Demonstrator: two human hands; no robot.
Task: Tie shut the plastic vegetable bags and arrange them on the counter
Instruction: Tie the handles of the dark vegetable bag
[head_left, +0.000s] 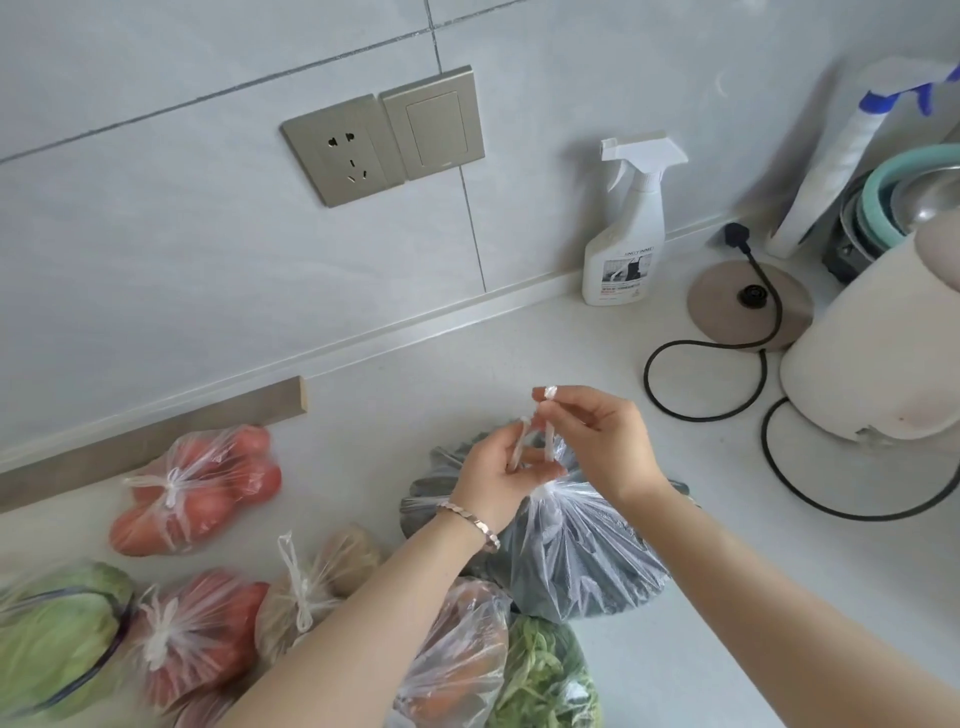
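Centre of frame, on counter (415, 374): left hand (498, 470) and right hand (597, 441) each pinch 1 of 2 twisted handles (548, 441) of the dark-vegetable bag (582, 561). Judgement: cross handles low at gathered neck, pull evenly; thin film may tear.

Pale grey glossy wall tiles (156, 234) with dark grout lines carry a champagne-coloured power socket (343, 150) just beside a matching rocker switch (434, 124); below, a smooth white counter (727, 545) meets the wall; a brown wooden strip (156, 436) lies along that edge; soft, even light.
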